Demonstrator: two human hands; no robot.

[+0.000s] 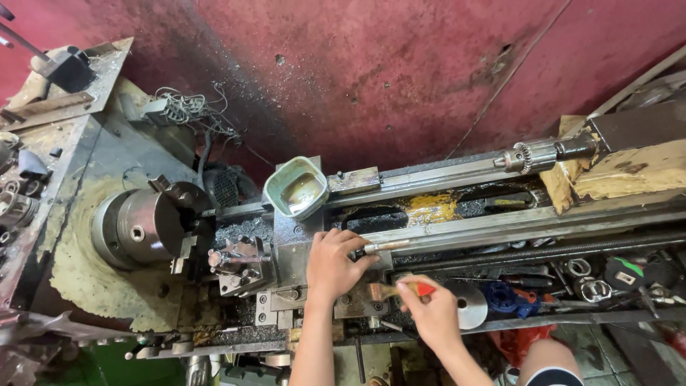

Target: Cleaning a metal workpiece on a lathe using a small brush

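Observation:
My left hand (pixel 333 263) rests on the carriage (pixel 289 250) of a metal lathe, its fingers closed round a short metal rod (pixel 382 247) that points right along the bed. Just below and to the right, my right hand (pixel 431 313) grips a small brush with a red handle (pixel 423 288); its bristles (pixel 376 292) point left and touch the carriage. Left of both hands stands the tool post (pixel 243 263), and further left the chuck (pixel 146 227).
A pale green tub of oily liquid (pixel 297 187) sits on the carriage behind my left hand. The tailstock with a drill chuck (pixel 532 156) is at the right. Loose tools and metal parts (pixel 593 280) lie in the tray in front of the bed. A red wall stands behind.

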